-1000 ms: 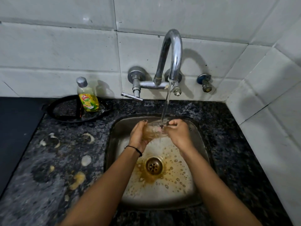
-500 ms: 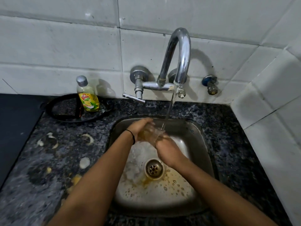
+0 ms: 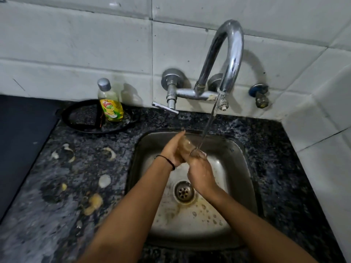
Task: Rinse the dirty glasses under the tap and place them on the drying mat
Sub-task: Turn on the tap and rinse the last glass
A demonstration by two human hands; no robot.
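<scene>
A clear glass (image 3: 187,147) with brownish residue is held over the steel sink (image 3: 245,168), tilted, with water from the curved chrome tap (image 3: 230,54) running into its rim. My left hand (image 3: 171,151) wraps the glass from the left. My right hand (image 3: 200,173) grips its near end from below. Most of the glass is hidden between the two hands. A dark mat (image 3: 20,141) lies on the counter at the far left.
A dish soap bottle (image 3: 110,103) stands on a black round tray (image 3: 79,126) behind the sink's left side. Yellowish spills and scraps (image 3: 94,203) dot the dark granite counter. Brown liquid pools near the drain (image 3: 184,191). White tiled walls close the back and right.
Both hands with the glass have shifted slightly while the water keeps running. The brown liquid on the sink floor has thinned and washed toward the drain. The camera has moved closer.
</scene>
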